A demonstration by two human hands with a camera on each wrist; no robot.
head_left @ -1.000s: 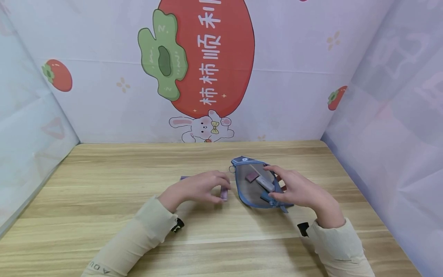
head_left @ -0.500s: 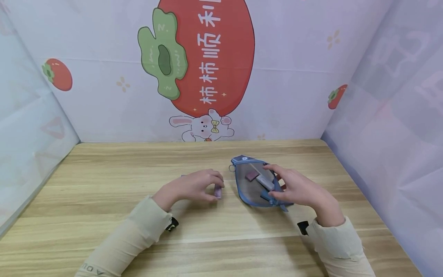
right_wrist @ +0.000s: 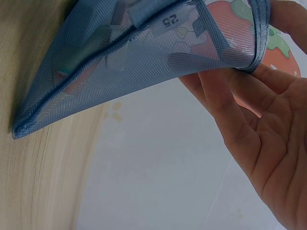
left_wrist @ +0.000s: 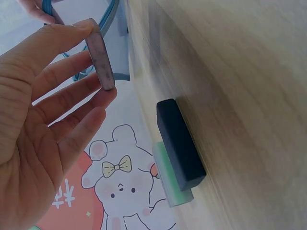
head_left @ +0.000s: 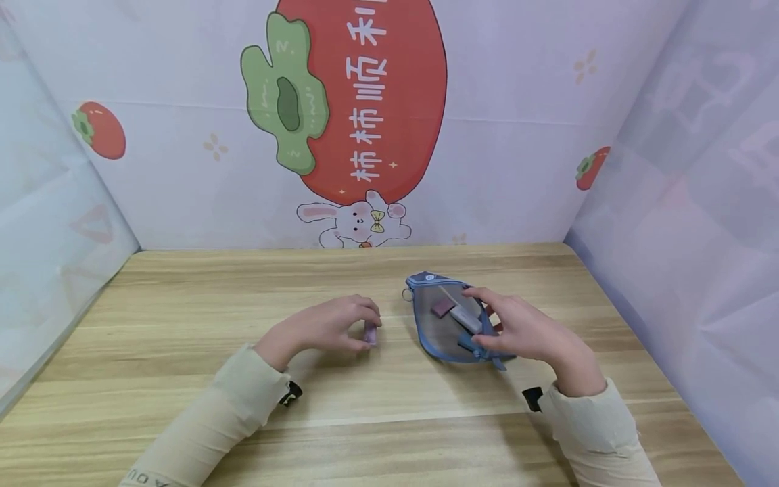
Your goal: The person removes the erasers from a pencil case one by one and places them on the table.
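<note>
My left hand (head_left: 322, 328) pinches a small, flat purple block (head_left: 370, 333), perhaps an eraser, between thumb and fingertips. The left wrist view shows the block (left_wrist: 100, 57) on edge, its face greyish. To its right, my right hand (head_left: 529, 331) grips the open rim of a blue zipped mesh pouch (head_left: 435, 338) and keeps it spread. Through the mesh I see a maroon block (head_left: 442, 309), a whitish block (head_left: 466, 320) and a blue piece (head_left: 467, 342). In the right wrist view, fingers support the mesh pouch (right_wrist: 139, 79) from the rim side.
A black block (left_wrist: 180, 143) and a pale green block (left_wrist: 171, 177) lie side by side on the wooden table (head_left: 389, 439); the left hand hides them in the head view. A patterned white backdrop (head_left: 499, 169) stands behind the table, with side panels left and right.
My left hand has moved left with the purple block, away from the pouch. The right hand and the pouch have stayed almost still.
</note>
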